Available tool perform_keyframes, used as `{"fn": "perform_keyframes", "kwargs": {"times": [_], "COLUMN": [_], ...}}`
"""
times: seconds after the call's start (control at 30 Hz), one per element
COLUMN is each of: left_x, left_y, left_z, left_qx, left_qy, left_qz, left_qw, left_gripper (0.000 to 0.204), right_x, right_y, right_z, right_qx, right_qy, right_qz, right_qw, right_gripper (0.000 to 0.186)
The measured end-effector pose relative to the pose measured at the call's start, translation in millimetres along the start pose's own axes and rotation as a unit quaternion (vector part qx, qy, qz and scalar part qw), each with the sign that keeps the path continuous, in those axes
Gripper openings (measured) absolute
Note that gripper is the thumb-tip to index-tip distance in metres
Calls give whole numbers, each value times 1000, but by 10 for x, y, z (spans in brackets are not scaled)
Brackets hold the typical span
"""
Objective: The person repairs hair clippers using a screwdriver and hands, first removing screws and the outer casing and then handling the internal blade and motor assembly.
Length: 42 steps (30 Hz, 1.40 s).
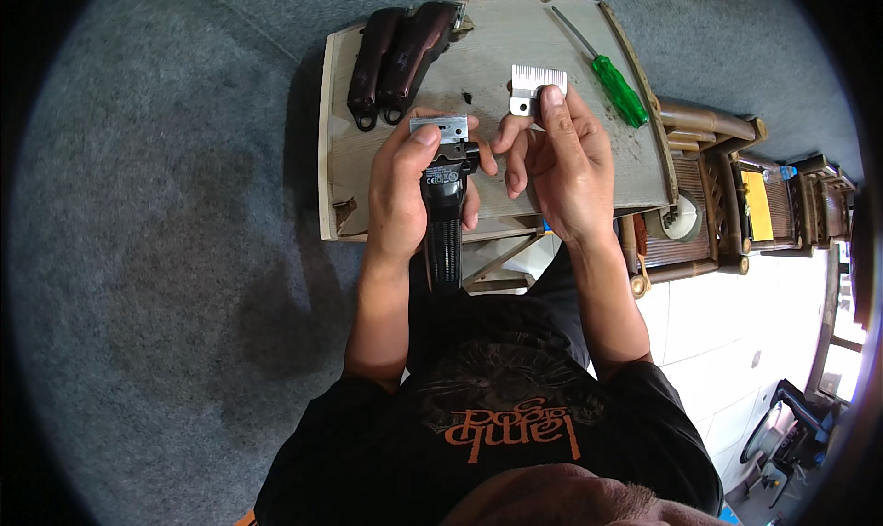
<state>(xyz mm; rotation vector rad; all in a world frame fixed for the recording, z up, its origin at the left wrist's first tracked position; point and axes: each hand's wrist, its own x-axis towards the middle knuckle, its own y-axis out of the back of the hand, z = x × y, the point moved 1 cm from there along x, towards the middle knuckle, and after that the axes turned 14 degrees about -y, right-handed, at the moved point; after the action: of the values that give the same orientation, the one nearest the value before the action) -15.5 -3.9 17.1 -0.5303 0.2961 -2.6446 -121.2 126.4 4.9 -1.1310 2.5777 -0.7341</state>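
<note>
My left hand [402, 181] is wrapped round a black hair clipper [444, 195], its head end pointing away from me. The thumb lies by a flat metal blade [440, 126] at the clipper's head. In my right hand [572, 158] a separate toothed metal clipper blade [538, 85] is pinched between thumb and fingers, teeth facing away. The two hands are close together over the near part of a small table, and the blade is apart from the clipper.
Two dark maroon clipper housings [395, 62] lie side by side at the table's [501, 39] far left. A green-handled screwdriver [618, 89] lies at its right edge. Small dark debris [467, 97] sits mid-table. Bamboo furniture [694, 213] stands to the right; a grey wall [184, 204] is at left.
</note>
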Motion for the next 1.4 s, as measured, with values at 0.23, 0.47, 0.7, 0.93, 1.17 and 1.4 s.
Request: {"fn": "perform_keyframes", "kwargs": {"times": [0.23, 0.47, 0.7, 0.93, 1.17, 1.4], "left_x": [-7, 2, 6, 11, 12, 23], "left_y": [-12, -17, -37, 4, 28, 12], "left_z": [9, 4, 27, -19, -1, 11], "left_qx": [0, -4, 7, -1, -47, -34], "left_qy": [-2, -4, 1, -11, 0, 6], "left_qz": [17, 6, 7, -4, -18, -21], "left_qw": [1000, 1000, 1000, 1000, 999, 999], "left_gripper": [53, 53, 52, 47, 31, 33], "right_x": [-9, -71, -70, -74, -52, -39], "right_y": [-18, -106, -99, -88, -113, -33], "right_z": [-15, -29, -48, -58, -71, 15], "right_qx": [-40, -19, -42, -112, -37, 6], "right_qy": [-8, 60, 26, 8, 7, 7], "right_qz": [-14, -63, -65, -35, -41, 13], "right_qw": [999, 996, 997, 993, 998, 1000], "right_gripper": [29, 21, 20, 21, 22, 19]}}
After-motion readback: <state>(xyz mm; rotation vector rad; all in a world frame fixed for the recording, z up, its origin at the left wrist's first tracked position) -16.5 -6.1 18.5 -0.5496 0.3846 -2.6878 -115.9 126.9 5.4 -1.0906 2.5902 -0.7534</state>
